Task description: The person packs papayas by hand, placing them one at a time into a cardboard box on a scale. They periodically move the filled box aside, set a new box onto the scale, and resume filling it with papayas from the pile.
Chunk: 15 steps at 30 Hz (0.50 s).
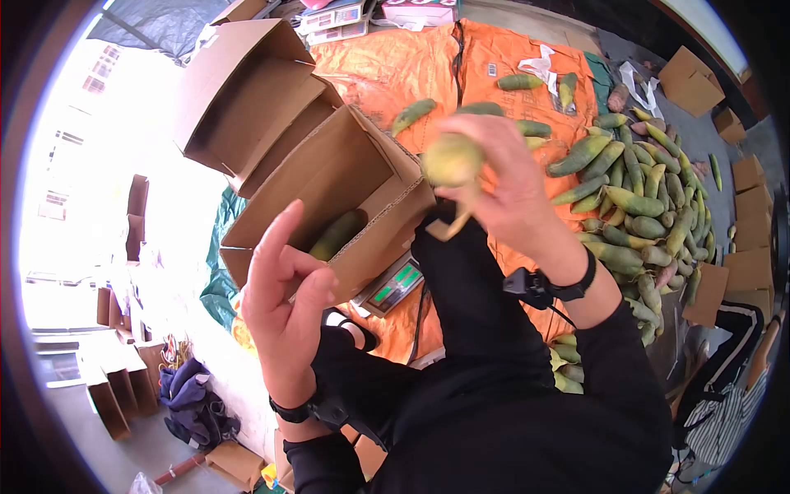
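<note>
My right hand (506,173) is wrapped round a yellow-green radish (452,160), slightly blurred, held near the right edge of an open cardboard box (317,169). Inside that box lies a green radish (338,235). My left hand (288,305) is raised over the box's near side, its fingers bent and apart, with nothing in it. Partly under the box is a scale (392,286) with a lit green display. A large pile of green radishes (634,202) lies to the right.
A second open box (247,99) stands behind the first. Several loose radishes (414,117) lie on the orange sheet (387,66). More cardboard boxes (691,81) are at the far right. Dark clothing (193,399) lies at the lower left.
</note>
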Each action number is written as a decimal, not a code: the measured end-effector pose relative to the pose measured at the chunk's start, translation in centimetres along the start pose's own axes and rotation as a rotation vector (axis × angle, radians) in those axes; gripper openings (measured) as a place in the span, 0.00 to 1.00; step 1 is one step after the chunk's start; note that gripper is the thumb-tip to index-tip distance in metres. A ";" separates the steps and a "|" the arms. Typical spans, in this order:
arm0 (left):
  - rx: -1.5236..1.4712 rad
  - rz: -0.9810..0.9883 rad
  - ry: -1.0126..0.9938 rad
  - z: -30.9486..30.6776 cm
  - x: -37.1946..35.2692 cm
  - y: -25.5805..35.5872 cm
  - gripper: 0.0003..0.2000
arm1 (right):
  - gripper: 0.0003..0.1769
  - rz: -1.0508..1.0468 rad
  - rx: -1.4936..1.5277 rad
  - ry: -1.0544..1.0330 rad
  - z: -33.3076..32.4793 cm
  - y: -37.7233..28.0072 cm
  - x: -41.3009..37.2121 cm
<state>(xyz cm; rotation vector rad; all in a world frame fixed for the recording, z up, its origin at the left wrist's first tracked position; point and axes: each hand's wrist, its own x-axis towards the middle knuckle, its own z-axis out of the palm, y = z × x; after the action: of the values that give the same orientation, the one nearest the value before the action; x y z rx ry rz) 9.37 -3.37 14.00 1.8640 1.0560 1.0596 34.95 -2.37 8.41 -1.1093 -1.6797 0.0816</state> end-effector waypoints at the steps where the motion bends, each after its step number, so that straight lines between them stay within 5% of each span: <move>1: -0.003 0.028 0.055 0.0 0.0 0.5 0.23 | 0.32 -0.051 0.004 -0.018 1.0 -1.2 1.2; 7: 0.231 0.154 0.146 -2.3 -1.2 0.5 0.21 | 0.29 -0.238 0.072 -0.038 9.4 -5.4 2.8; 11: 0.148 0.024 0.268 -3.3 -1.5 -0.1 0.16 | 0.29 -0.217 -0.003 0.032 12.2 -6.3 2.8; 15: 0.207 0.230 0.400 -4.3 -1.3 0.0 0.16 | 0.26 -0.208 0.134 0.051 13.1 -7.9 3.4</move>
<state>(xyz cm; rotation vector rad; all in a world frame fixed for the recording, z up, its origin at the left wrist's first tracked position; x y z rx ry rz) 5.07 -3.70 15.26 2.0228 1.2341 1.5562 19.83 1.41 9.59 -0.8259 -1.7088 0.0329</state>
